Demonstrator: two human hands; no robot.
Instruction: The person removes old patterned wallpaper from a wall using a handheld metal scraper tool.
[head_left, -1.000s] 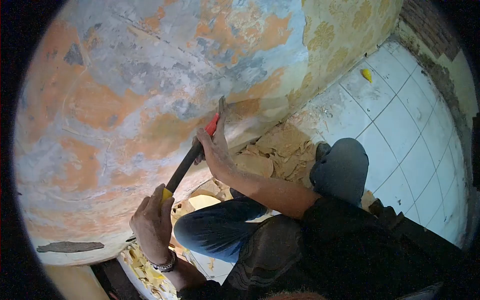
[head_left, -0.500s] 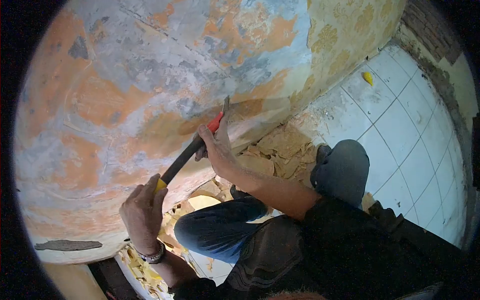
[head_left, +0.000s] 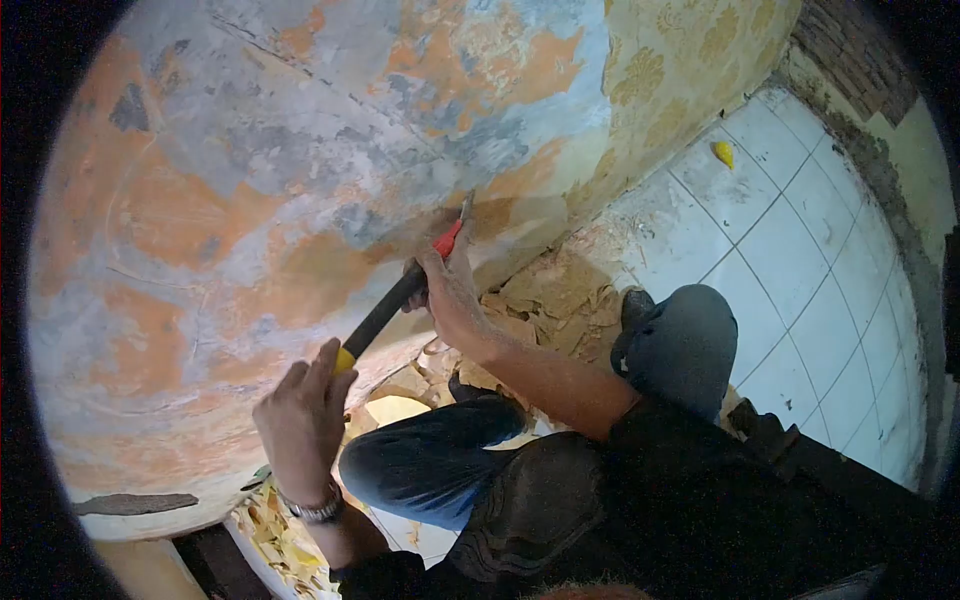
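Note:
A long-handled scraper slants up to the right, with a black shaft, a red neck and a yellow butt end. Its narrow metal blade is at the patchy wall; whether the edge touches is hard to tell. My right hand is closed round the handle just below the red neck. At the yellow end, my left hand, with a metal watch on its wrist, has its fingers curled over the butt. Grey and orange layers show on the wall around the blade.
Patterned yellow wallpaper covers the wall's right part. Torn peelings lie heaped along its foot, beside my bent knees. White floor tiles extend right, with a small yellow object on them.
The scraper and both my hands have shifted slightly right in view, the left hand also turning a little. The view itself has moved somewhat, so the wall appears further left.

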